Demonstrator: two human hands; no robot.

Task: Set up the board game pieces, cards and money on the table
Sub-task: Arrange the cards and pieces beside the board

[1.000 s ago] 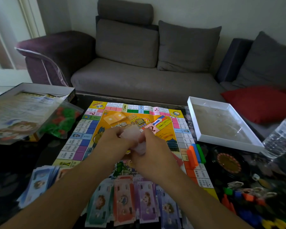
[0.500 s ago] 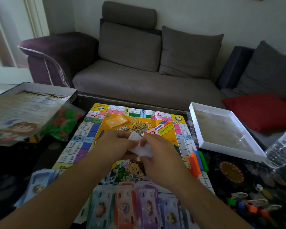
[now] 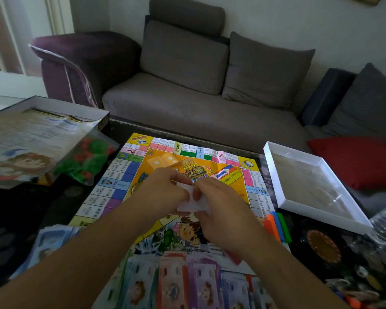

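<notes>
Cards (image 3: 191, 202), one small pale stack, in two-handed grip, left hand (image 3: 163, 195) and right hand (image 3: 218, 204), above board (image 3: 120, 175).

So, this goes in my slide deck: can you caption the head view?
Both hands, left and right, grip a small white packet above the game board, paper money laid along its near edge.

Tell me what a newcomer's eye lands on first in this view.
First, the left hand and right hand, meeting mid-frame to grip a small stack of white cards above the colourful yellow-centred paper game board. Next, the row of pastel paper money stacks along the board's near edge. Then the empty white cardboard box tray to the right, before the grey fabric sofa.
</notes>
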